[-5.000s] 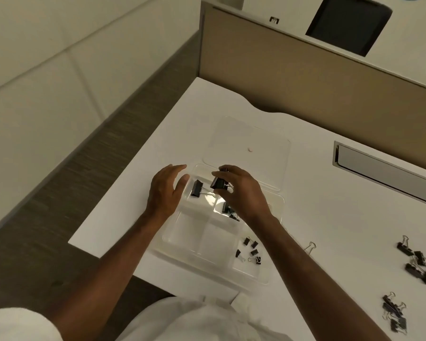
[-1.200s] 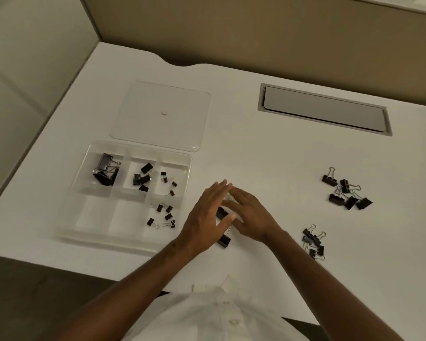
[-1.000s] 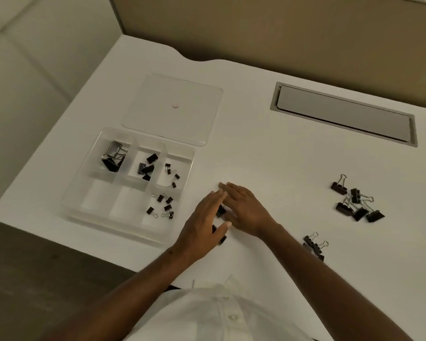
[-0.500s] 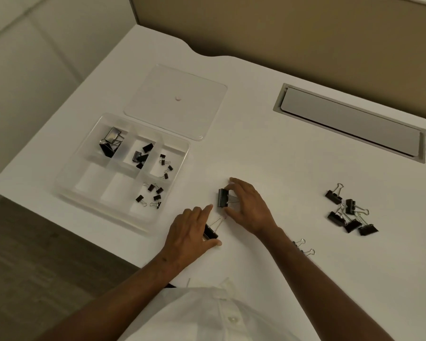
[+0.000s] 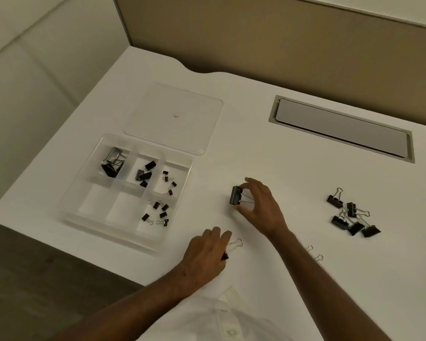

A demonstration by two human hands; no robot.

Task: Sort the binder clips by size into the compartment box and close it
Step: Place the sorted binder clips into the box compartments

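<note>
My right hand (image 5: 261, 207) pinches a large black binder clip (image 5: 236, 195) just above the white desk, right of the clear compartment box (image 5: 186, 183). My left hand (image 5: 205, 254) rests on the desk over a second black clip (image 5: 228, 252), whose wire handles stick out past the fingers. The box stands open with its lid (image 5: 175, 116) flat behind it. Large clips (image 5: 111, 162) fill its back left cell, medium clips (image 5: 144, 174) the back middle, small clips (image 5: 169, 182) the back right, and more small clips (image 5: 158, 212) the front right.
A loose pile of black clips (image 5: 349, 215) lies on the desk at the right. Wire handles of other clips (image 5: 314, 253) show past my right forearm. A grey cable hatch (image 5: 340, 127) is set into the desk. A tan partition (image 5: 280, 45) stands behind.
My right hand has lifted one large clip off the desk and moved it slightly left. My left hand has slid toward me with the other clip under it. The camera view has shifted.
</note>
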